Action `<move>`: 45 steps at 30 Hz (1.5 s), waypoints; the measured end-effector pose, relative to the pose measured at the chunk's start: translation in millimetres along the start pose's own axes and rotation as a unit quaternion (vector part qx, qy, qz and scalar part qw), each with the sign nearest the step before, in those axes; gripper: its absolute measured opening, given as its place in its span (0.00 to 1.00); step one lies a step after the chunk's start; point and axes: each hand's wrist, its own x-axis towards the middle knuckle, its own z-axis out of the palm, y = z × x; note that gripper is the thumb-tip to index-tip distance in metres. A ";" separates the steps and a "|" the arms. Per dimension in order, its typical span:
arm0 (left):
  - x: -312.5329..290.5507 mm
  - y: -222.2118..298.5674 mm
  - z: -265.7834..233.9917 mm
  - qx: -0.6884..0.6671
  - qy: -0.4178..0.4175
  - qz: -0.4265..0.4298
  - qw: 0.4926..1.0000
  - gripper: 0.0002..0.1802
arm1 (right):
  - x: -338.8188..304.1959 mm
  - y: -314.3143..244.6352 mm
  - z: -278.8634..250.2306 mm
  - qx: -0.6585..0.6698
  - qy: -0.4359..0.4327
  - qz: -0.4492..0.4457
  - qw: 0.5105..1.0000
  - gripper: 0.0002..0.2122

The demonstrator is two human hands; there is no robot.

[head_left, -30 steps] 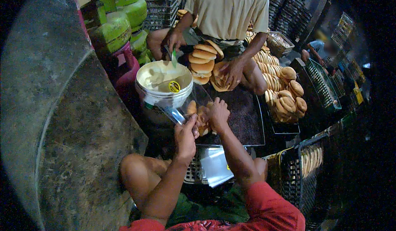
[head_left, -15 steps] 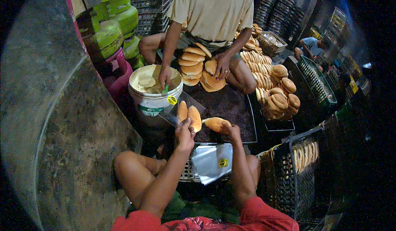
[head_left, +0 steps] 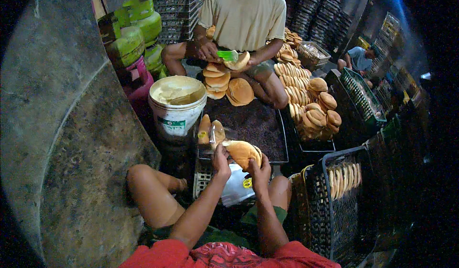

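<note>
Smooth-crusted bun (head_left: 243, 153), glossy plastic bags (head_left: 234, 186) (thin, by their look), smooth plastic bucket (head_left: 162, 112), matt cloth shirt (head_left: 160, 255).

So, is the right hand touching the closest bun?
Touching: the head view shows the right hand gripping the closest bun at its lower right edge.

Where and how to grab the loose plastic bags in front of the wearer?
Probably a pinch on the near edge of the plastic bags, coming from the wearer's side: they look thin and lie nearly flat, with that edge uncovered, while the left hand and right hand, at a bun, crowd the far side.
</note>
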 end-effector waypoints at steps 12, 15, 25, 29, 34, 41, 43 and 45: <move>-69.4 53.7 -22.1 0.107 -0.119 0.110 0.981 0.27 | -52.7 -44.9 4.3 0.069 0.026 -0.001 0.997 0.21; -77.2 55.1 -19.9 0.128 -0.155 0.149 0.968 0.24 | -62.7 -47.9 3.5 0.156 0.011 0.014 0.988 0.22; -79.7 91.8 -21.6 0.305 -0.166 0.297 0.889 0.16 | -70.2 -60.1 -2.4 0.177 -0.014 0.053 0.983 0.25; -79.5 89.7 -21.1 0.247 -0.134 0.290 0.915 0.17 | -68.9 -56.8 1.1 0.139 -0.051 0.003 0.989 0.24; -80.6 83.1 -21.1 0.282 -0.142 0.278 0.907 0.17 | -69.0 -52.2 7.5 0.206 -0.009 -0.009 0.978 0.27; -86.0 81.7 -19.4 0.109 -0.176 0.145 0.968 0.15 | -71.2 -50.0 12.7 0.145 -0.025 -0.051 0.988 0.28; -90.5 80.6 -16.4 0.084 -0.192 0.113 0.971 0.17 | -69.2 -49.0 13.8 0.187 -0.024 -0.052 0.981 0.27; -96.3 80.5 -13.3 0.109 -0.210 0.102 0.966 0.18 | -66.6 -48.9 13.8 0.211 -0.030 -0.025 0.977 0.26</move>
